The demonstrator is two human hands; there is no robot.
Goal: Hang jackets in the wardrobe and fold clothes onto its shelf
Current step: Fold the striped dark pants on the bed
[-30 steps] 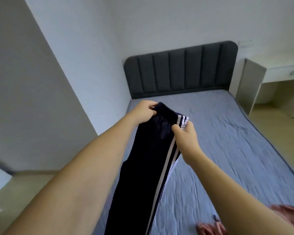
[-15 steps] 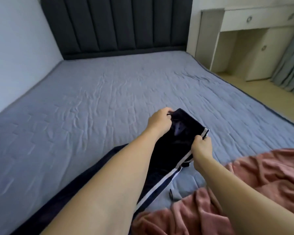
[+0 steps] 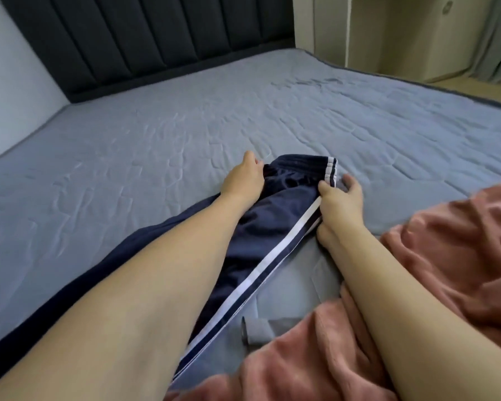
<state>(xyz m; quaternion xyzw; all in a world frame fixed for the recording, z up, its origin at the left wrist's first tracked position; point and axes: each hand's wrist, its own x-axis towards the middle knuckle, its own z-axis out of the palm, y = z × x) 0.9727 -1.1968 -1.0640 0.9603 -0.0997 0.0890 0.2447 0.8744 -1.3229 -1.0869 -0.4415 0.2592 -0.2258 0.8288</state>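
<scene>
1. Navy track trousers (image 3: pixel 261 227) with white side stripes lay lengthwise on the grey-blue bed sheet (image 3: pixel 156 134) in the head view, waistband toward the dark padded headboard (image 3: pixel 145 33), legs running back under the left forearm toward the camera.
2. Left hand (image 3: pixel 245 178) gripped the waistband's left corner, fingers curled over the fabric edge.
3. Right hand (image 3: pixel 340 198) pinched the striped right corner of the waistband between thumb and fingers; the outer fingers looked spread rather than wrapped.
4. Both hands sat low, at or just above the sheet. Whether the waistband was fully down on the bed could not be told.
5. Pink fleecy garment (image 3: pixel 434 256) lay bunched at the right, beside the trousers and partly under the right forearm. Unfolded. A small grey fabric piece (image 3: pixel 256 328) sat just in front of it; what it was could not be told.
6. Progress, as a judgement: early. Trousers were only laid out flat, with no fold in them yet.
7. Left to do: fold the trousers, deal with the pink garment, carry both to the wardrobe shelf.
8. No wardrobe, shelf or jackets identifiable; the pale cabinet (image 3: pixel 388 30) top right may or may not be it.
</scene>
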